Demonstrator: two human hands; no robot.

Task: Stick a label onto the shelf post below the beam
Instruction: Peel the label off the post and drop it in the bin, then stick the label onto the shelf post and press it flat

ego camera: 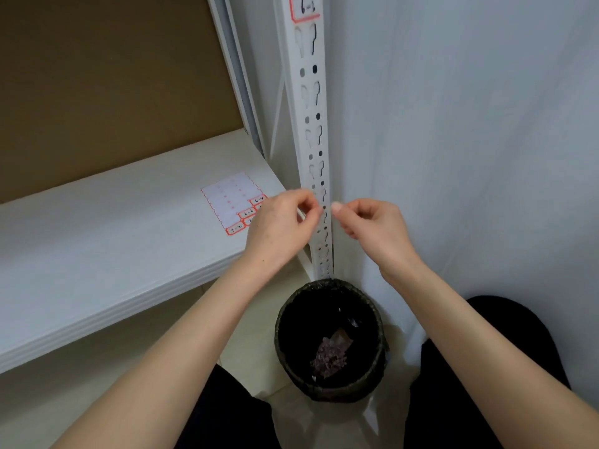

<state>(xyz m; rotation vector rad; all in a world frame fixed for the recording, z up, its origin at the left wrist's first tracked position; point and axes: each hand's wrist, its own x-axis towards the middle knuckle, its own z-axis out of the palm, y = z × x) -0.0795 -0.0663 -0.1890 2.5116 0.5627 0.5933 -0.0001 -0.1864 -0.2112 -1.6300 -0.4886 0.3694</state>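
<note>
The white perforated shelf post (pixel 313 124) runs down the middle of the view. A red-bordered label (pixel 304 8) marked in black is stuck on it near the top. A label sheet (pixel 227 199) lies on the white shelf board (pixel 113 228), with several red-bordered labels left at its lower right corner. My left hand (pixel 282 225) is at the post's left side at shelf height, fingertips pinched together. My right hand (pixel 369 222) is at the post's right side, fingers curled and thumb tip close to the post. No label shows between my fingers; the pinch hides anything inside it.
A dark woven waste basket (pixel 329 338) with some scraps in it stands on the floor at the foot of the post. A white wall or curtain (pixel 470 140) is to the right. Brown backing board (pixel 107 82) closes the shelf's rear. My dark-clad knees flank the basket.
</note>
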